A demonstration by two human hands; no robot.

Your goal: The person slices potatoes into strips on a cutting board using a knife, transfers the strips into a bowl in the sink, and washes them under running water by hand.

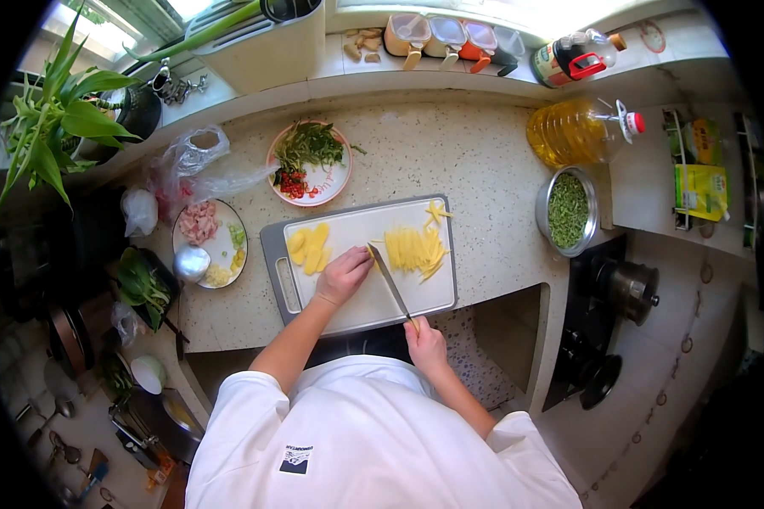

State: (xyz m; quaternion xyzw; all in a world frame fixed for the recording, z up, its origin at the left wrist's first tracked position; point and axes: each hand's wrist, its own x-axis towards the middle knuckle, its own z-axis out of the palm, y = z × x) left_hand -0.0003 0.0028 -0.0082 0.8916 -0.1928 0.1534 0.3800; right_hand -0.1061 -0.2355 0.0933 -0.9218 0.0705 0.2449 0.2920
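My right hand (426,343) is closed round the handle of a kitchen knife (391,282), its blade pointing away from me across the cutting board (339,316). Close beside the blade tip, my left hand (345,276) presses its bent fingers down on the board; a bit of yellow potato shows at the fingertips, mostly hidden. Left of that hand lie flat yellow potato slices (311,247). To the right of the blade is a row of thin potato strips (414,249), with a few loose strips (437,212) near the far right corner.
A plate of chopped greens and red pepper (318,192) stands behind the board. Left is a plate with diced meat (199,223) and a spoon (192,264). At right are a bowl of chopped green pieces (568,211) and an oil bottle (574,133).
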